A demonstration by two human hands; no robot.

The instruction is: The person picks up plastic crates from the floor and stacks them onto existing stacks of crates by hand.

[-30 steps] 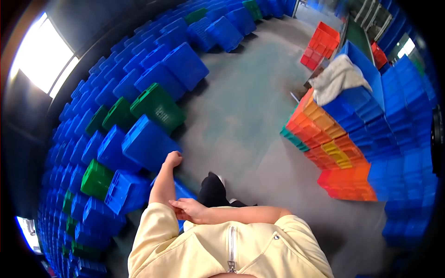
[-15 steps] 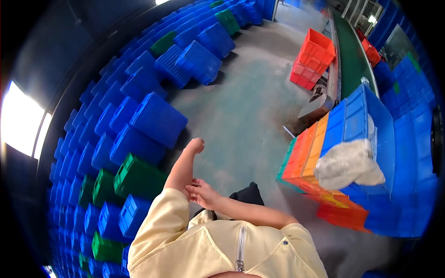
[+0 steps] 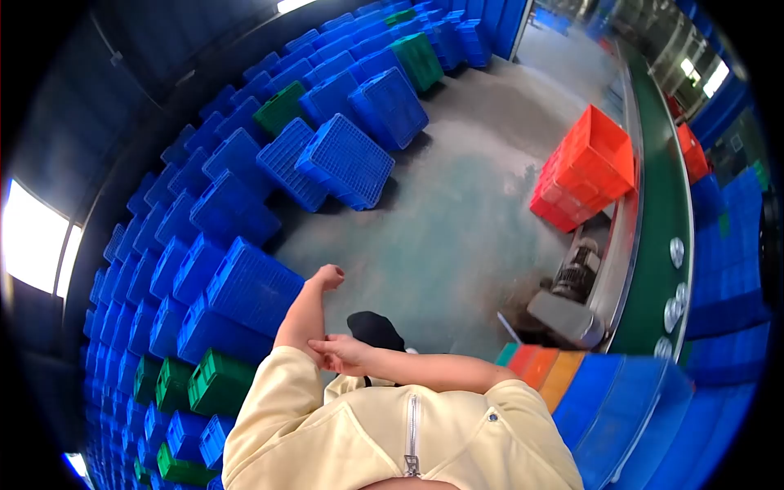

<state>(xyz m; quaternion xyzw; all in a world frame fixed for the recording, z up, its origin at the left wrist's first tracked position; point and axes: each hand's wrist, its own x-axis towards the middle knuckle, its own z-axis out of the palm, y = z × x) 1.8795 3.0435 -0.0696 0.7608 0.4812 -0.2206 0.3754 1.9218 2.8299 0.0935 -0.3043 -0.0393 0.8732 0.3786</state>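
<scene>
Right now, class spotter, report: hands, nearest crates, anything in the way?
Left hand extended, nothing visible in it; right hand touching left forearm. Blue crates at left. Possible obstacle: red crates ahead right, beside green conveyor.

Blue crates (image 3: pixel 261 286) look like hard plastic with a bit of sheen, some gridded. Red crates (image 3: pixel 576 175), plastic too. Floor (image 3: pixel 433 229) is scuffed, conveyor rail (image 3: pixel 624 245) shiny metal, jacket (image 3: pixel 351 445) matt cloth, zip (image 3: pixel 413 429) metallic tbh.

floor (image 3: pixel 441 220): grey, greenish patches | wall (image 3: pixel 184 41): dark | window (image 3: pixel 34 237): left, glaring white | conveyor (image 3: pixel 649 204): green, right
</scene>
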